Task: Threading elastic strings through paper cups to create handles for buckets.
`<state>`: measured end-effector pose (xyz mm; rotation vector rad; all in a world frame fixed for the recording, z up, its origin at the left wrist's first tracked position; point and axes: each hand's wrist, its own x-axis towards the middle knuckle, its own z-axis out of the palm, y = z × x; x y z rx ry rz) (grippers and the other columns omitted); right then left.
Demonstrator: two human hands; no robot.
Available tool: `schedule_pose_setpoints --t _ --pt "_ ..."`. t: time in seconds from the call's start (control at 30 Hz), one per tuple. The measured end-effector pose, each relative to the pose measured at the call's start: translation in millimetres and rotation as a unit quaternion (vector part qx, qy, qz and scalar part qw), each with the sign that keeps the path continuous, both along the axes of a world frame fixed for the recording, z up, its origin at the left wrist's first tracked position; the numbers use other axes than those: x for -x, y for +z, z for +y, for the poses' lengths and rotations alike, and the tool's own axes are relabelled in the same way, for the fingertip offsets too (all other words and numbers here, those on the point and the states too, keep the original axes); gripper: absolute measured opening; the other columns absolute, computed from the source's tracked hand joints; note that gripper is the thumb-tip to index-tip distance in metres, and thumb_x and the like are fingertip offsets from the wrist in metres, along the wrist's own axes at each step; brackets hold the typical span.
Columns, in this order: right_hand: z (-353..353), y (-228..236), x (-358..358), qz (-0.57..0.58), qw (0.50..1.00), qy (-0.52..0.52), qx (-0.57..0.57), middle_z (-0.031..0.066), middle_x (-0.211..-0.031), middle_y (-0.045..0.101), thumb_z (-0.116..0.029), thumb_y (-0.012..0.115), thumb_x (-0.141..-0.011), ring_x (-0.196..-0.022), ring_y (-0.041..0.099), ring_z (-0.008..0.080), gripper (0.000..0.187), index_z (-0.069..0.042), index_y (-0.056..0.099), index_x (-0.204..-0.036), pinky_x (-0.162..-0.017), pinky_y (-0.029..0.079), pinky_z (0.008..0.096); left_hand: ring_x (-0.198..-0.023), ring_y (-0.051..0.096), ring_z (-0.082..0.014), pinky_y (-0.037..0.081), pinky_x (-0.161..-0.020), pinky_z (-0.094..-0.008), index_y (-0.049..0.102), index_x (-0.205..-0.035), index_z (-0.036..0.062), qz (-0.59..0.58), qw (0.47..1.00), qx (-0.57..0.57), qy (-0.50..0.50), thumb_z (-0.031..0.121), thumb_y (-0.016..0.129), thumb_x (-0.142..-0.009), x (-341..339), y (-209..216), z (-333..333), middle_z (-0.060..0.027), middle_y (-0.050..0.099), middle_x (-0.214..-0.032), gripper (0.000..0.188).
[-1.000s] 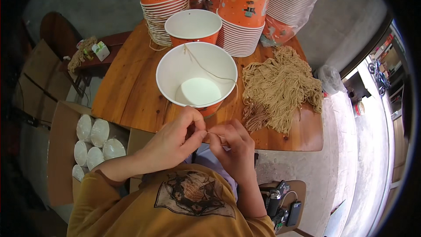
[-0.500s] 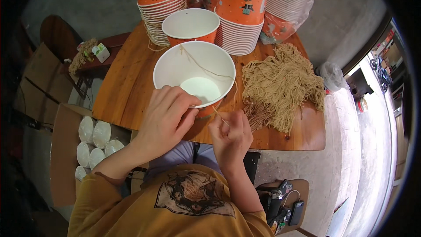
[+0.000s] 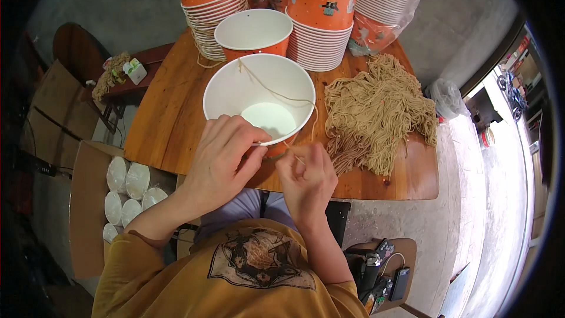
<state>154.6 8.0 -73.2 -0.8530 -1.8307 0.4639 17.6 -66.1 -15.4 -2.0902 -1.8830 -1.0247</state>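
A paper bucket [image 3: 226, 91], white inside and orange outside, tilts toward me at the table's near edge. My left hand [image 3: 226, 153] grips its near rim, thumb outside and fingers over the edge. Just right of the rim, my right hand [image 3: 308, 179] is closed in a pinch on a thin tan cord [image 3: 316, 119]. The cord runs from the bucket's far inner wall, over the right rim and down toward my right fingers. How it passes through the near wall is hidden by my hands.
On the wooden table [image 3: 168, 123], a heap of tan cords [image 3: 379, 118] lies to the right. Behind stand another bucket [image 3: 253, 32] and stacks of orange printed buckets [image 3: 321, 41], one stack in clear plastic [image 3: 388, 6]. A carton [image 3: 85, 200] of wrapped white stacks is at lower left.
My right hand has shifted very slightly up and left with the cord pinched in it. My left hand keeps its hold on the bucket rim.
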Motion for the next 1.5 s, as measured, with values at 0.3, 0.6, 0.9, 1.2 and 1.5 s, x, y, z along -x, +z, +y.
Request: schedule_pose_setpoints --t 0.3,0.6,0.9,1.2,1.5 --pt "1 4 5 0.013 1.0 0.024 -0.015 0.0058 -0.069 0.055 0.0 0.068 -0.073 -0.064 0.059 0.0261 0.018 -0.008 0.054 -0.078 -0.056 0.048 0.0379 -0.087 0.055 -0.0292 0.04 -0.077 -0.0391 0.06 -0.099 0.0054 -0.014 1.0 0.007 -0.001 0.005 0.066 -0.082 0 1 -2 -0.009 0.057 -0.092 0.018" --pt "0 9 3 -0.009 0.999 0.028 0.012 0.0064 -0.067 0.053 -0.002 0.07 -0.076 -0.063 0.059 0.0253 0.018 -0.008 0.054 -0.081 -0.055 0.047 0.0378 -0.072 0.062 -0.0227 0.048 -0.065 -0.0335 0.062 -0.109 0.0073 -0.168 0.914 0.352 -0.113 0.018 0.055 -0.094 31 41 40 -0.0105 0.066 -0.084 0.019" --pt "10 18 -17 -0.016 0.984 0.072 0.16 0.0115 -0.081 0.065 -0.011 0.069 -0.086 -0.069 0.065 0.0278 0.016 -0.005 0.059 -0.097 -0.061 0.052 0.0331 -0.07 0.057 -0.0175 0.047 -0.065 -0.031 0.057 -0.091 0.0045 -0.199 0.931 0.28 -0.123 0.015 0.057 -0.091 36 33 49 -0.0076 0.062 -0.083 0.01" --pt "33 45 -28 0.126 0.911 0.264 0.29 -0.0011 -0.081 0.06 -0.006 0.061 -0.093 -0.068 0.05 0.0025 0.01 -0.003 0.058 -0.102 -0.061 0.042 0.0193 -0.076 0.058 -0.0079 0.048 -0.064 -0.0241 0.052 -0.095 0.0017 -0.567 0.732 0.339 -0.167 0.009 0.057 -0.09 35 34 64 -0.006 0.062 -0.087 0.01" --pt "54 83 -28 0.08 0.862 0.379 0.327 -0.0042 -0.084 0.058 -0.002 0.059 -0.093 -0.071 0.048 -0.0001 0.011 -0.002 0.058 -0.104 -0.06 0.038 0.0171 -0.08 0.06 -0.0093 0.046 -0.078 -0.0222 0.059 -0.108 -0.0007 -0.521 0.745 0.361 -0.21 0.01 0.06 -0.09 37 20 64 -0.0016 0.06 -0.084 0.021"
